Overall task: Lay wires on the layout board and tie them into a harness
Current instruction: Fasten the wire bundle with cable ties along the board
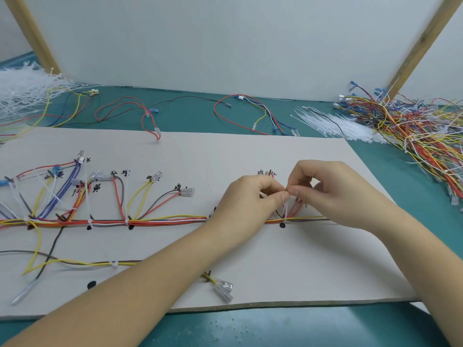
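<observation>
White cable tie (285, 209) pinched by both hands (253, 196) (333, 189); loose wires (413, 131) heaped right

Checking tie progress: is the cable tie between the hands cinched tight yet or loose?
Cannot tell. The white cable tie rises from the main bundle; left hand and right hand pinch it, hiding its head.

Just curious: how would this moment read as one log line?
step: tying harness | left hand + right hand: pinching white cable tie | at: wire bundle | layout board

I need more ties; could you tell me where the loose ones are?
Head view: zip ties lie on the green table beyond the board's far right corner, beside the wire heap.
</observation>
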Available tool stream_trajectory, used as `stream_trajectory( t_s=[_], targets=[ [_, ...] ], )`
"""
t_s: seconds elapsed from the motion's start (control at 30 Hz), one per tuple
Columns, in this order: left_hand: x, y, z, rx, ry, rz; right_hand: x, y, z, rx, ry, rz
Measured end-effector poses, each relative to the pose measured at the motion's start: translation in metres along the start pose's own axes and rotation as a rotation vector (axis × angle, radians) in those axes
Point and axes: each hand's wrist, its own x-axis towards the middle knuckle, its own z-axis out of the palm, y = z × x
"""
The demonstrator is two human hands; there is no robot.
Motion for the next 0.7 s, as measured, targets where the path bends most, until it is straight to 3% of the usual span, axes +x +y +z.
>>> stream_trajectory(
  t_s=[0.33, 0.53, 0.7],
  targets=[
    [-0.0005, 0.0027, 0.0018, 0.036, -0.032, -0.002, 0.0003, 0.0010, 0.0017, -0.216, -0.027, -0.054],
    [-0.0008, 0.0043, 0.0005, 0.035, -0.048, -0.010, -0.0001, -0.0027, 0.0035, -0.136, 0.006, -0.043],
    [0.0003, 0.0020, 0.0009, 0.123, -0.077, -0.018, 0.0016, -0.0030, 0.0023, 0.117, -0.008, 0.088]
  ],
)
